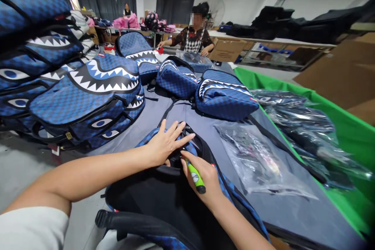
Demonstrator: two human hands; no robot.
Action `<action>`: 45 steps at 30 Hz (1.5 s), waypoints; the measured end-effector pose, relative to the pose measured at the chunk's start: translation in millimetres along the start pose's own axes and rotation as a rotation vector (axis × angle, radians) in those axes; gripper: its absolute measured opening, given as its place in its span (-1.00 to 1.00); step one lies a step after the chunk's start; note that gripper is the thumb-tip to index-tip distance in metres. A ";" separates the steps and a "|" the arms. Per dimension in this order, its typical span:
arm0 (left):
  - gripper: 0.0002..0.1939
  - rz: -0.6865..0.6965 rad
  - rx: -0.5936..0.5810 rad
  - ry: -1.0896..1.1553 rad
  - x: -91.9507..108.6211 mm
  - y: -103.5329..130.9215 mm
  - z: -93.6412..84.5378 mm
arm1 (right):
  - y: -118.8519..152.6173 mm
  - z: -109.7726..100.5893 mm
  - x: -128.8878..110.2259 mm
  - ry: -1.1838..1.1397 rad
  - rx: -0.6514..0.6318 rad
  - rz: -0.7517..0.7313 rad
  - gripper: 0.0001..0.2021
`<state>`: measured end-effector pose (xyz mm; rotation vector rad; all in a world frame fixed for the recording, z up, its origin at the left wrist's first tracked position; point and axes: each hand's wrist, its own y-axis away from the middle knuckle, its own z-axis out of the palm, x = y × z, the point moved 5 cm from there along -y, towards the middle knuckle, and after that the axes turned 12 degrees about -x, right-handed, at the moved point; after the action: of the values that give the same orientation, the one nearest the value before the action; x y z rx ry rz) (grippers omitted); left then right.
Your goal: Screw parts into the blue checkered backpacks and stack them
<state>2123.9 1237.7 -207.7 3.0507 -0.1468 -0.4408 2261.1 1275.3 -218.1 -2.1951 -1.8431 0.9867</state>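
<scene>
Grey tabletop [281, 207] underlies the work, where the left hand [166, 144] splays its fingers at the mouth of 1 open backpack [158, 199] nearest the wearer, probably to keep it spread, while the right hand [207, 174] has its fingers wrapped around 1 green-handled tool [194, 174], seemingly angled so its hidden tip reaches inside. Just right lies 1 clear plastic bag [254, 160], with 3 blue backpacks [225, 99] beyond and at least 4 piled backpacks [67, 97] leftward, perhaps stacked to save room. Farther off, wrapped packages [304, 125] overlap too much to count, and 2 people [191, 41] appear behind.
</scene>
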 end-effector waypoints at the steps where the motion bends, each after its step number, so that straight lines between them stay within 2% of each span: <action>1: 0.38 -0.007 -0.010 0.003 -1.3 -3.3 3.3 | -0.3 2.5 0.5 -0.001 -0.036 0.000 -0.77; 5: 0.21 -0.039 -0.035 0.041 -4.7 -12.4 15.0 | 7.8 9.0 2.9 -0.067 -0.176 0.030 -0.71; 7: 0.12 -0.047 -0.032 0.054 -5.1 -12.1 17.6 | 14.6 7.7 11.5 -0.147 -0.159 0.154 -0.64; 9: 0.07 -0.057 -0.029 0.078 -6.5 -9.9 18.7 | 20.4 4.5 22.6 -0.219 -0.088 0.311 -0.60; 11: 0.06 -0.092 -0.038 0.118 -9.7 -7.7 19.8 | 21.9 2.4 31.0 -0.238 -0.053 0.438 -0.64; 14: 0.06 -0.172 -0.073 0.165 -14.6 -6.6 22.7 | 13.4 2.3 35.9 -0.195 -0.127 0.535 -0.70; 16: 0.03 -0.203 -0.094 0.170 -16.0 -8.4 24.9 | 3.0 2.0 34.1 -0.199 -0.171 0.493 -0.71; 18: 0.00 -0.208 -0.117 0.166 -16.3 -11.4 27.2 | -8.3 3.5 28.4 -0.228 -0.239 0.356 -0.70; 21: -0.02 -0.204 -0.152 0.168 -17.6 -15.0 30.6 | -18.6 10.7 24.2 -0.215 -0.435 0.213 -0.65; 23: -0.01 -0.197 -0.150 0.181 -18.7 -15.7 31.8 | -22.0 14.5 28.2 -0.193 -0.540 0.216 -0.66; 27: -0.01 -0.201 -0.153 0.213 -20.4 -15.5 34.4 | -30.1 16.2 38.4 -0.194 -0.623 0.234 -0.67; 31: -0.02 -0.215 -0.157 0.196 -20.7 -16.6 37.5 | -32.7 18.7 40.3 0.057 -0.804 0.193 -0.81; 34: -0.04 -0.211 -0.148 0.176 -21.0 -17.7 40.1 | -32.5 16.6 35.4 0.146 -0.822 0.131 -0.79; 39: -0.15 -0.211 -0.151 0.158 -22.8 -19.2 44.2 | -32.3 19.0 29.5 0.082 -0.823 0.063 -0.69; 45: -0.21 -0.206 -0.152 0.205 -24.5 -20.4 47.5 | -38.9 23.3 28.1 0.157 -0.897 0.036 -0.73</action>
<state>2088.7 1258.5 -247.7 2.9459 0.2023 -0.1382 2217.3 1303.7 -229.2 -2.6108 -2.4660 -0.0927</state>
